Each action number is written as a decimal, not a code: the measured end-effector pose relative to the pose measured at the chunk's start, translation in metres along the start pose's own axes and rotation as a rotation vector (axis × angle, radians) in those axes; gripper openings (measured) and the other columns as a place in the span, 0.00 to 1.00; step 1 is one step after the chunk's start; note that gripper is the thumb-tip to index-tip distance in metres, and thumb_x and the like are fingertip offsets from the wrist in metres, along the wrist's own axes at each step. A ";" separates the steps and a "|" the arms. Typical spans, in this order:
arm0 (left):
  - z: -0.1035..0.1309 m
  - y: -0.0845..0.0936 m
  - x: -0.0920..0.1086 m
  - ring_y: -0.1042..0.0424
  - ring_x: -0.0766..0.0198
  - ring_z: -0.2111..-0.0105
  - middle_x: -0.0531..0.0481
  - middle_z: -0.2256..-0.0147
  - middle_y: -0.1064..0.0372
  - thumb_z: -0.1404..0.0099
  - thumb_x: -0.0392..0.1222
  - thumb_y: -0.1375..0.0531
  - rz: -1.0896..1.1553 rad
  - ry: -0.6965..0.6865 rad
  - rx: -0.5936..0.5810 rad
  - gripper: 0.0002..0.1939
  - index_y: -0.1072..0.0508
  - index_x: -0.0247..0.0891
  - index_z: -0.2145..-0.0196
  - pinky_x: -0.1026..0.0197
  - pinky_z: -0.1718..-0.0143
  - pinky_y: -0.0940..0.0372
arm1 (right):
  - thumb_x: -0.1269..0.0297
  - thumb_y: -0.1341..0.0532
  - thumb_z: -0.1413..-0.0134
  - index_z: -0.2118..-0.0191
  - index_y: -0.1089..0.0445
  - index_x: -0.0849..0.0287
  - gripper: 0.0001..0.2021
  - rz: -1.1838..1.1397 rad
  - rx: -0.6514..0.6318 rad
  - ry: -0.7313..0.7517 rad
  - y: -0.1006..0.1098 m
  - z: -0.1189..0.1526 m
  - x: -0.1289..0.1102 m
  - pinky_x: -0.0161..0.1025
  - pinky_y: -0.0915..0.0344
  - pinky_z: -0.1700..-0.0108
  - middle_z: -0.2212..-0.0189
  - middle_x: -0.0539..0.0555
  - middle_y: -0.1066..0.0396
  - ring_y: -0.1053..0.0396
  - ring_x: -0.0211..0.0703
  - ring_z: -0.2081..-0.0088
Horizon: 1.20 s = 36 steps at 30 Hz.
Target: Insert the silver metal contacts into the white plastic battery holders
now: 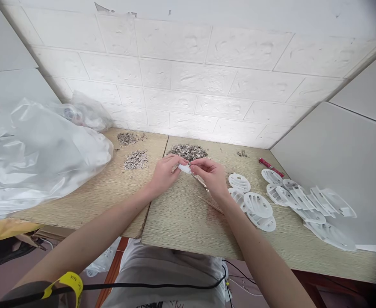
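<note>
My left hand (166,174) is closed on the edge of a white plastic disc (184,168), which it holds tilted above the table. My right hand (211,174) pinches at the disc's right side, its thumb and fingertip pressed together. Something tiny and metallic seems to be at those fingertips, too small to name. Just behind the hands lies a heap of small metal pieces (189,151). Under my right hand, a thin metal tool (201,183), perhaps tweezers, rests on the table. A thin wooden stick (209,204) lies nearer to me.
Slotted white discs (258,205) lie to the right, with more discs (316,209) overlapping beyond them. A red marker-like tube (271,167) is near the right panel. Small metal parts (136,159) are heaped at left, beside a large plastic bag (46,154). A black cable (149,285) crosses my lap.
</note>
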<state>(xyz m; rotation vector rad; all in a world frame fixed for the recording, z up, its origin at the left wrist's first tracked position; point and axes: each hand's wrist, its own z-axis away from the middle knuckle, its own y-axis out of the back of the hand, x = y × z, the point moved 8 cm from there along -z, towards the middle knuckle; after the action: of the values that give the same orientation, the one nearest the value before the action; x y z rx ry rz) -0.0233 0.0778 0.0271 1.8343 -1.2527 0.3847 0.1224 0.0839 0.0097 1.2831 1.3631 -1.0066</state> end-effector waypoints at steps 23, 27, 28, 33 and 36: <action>0.008 0.014 0.034 0.35 0.62 0.64 0.48 0.64 0.23 0.37 0.27 0.44 -0.222 -0.472 0.185 0.09 0.28 0.38 0.68 0.59 0.64 0.36 | 0.60 0.37 0.48 0.67 0.27 0.59 0.07 0.219 0.029 0.175 -0.003 0.007 -0.019 0.36 0.38 0.67 0.70 0.52 0.28 0.35 0.37 0.70; 0.008 0.013 0.035 0.35 0.63 0.65 0.49 0.64 0.23 0.38 0.26 0.43 -0.256 -0.496 0.175 0.09 0.28 0.37 0.67 0.60 0.65 0.35 | 0.62 0.38 0.48 0.68 0.27 0.59 0.06 0.288 0.037 0.205 -0.004 0.008 -0.021 0.36 0.36 0.66 0.70 0.52 0.27 0.34 0.38 0.70; 0.008 0.012 0.035 0.36 0.63 0.66 0.49 0.64 0.23 0.38 0.26 0.43 -0.265 -0.500 0.173 0.08 0.28 0.37 0.67 0.60 0.65 0.35 | 0.61 0.38 0.48 0.68 0.27 0.59 0.07 0.274 0.036 0.186 -0.003 0.007 -0.020 0.36 0.37 0.67 0.70 0.52 0.28 0.34 0.38 0.70; 0.005 0.012 0.035 0.36 0.63 0.67 0.49 0.64 0.22 0.37 0.28 0.43 -0.289 -0.478 0.151 0.07 0.28 0.37 0.66 0.60 0.65 0.36 | 0.60 0.37 0.49 0.68 0.27 0.60 0.08 0.182 0.039 0.083 -0.002 0.006 -0.011 0.36 0.38 0.69 0.73 0.51 0.29 0.37 0.36 0.73; 0.005 0.012 0.034 0.36 0.64 0.68 0.49 0.65 0.22 0.36 0.29 0.43 -0.287 -0.465 0.154 0.06 0.29 0.37 0.67 0.61 0.67 0.36 | 0.61 0.37 0.49 0.68 0.28 0.61 0.08 0.206 0.048 0.100 -0.003 0.007 -0.012 0.35 0.38 0.69 0.74 0.51 0.29 0.37 0.36 0.73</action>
<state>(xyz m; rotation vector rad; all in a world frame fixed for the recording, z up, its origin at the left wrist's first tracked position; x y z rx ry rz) -0.0196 0.0519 0.0524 2.2844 -1.2563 -0.1173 0.1199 0.0749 0.0202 1.4937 1.2573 -0.8469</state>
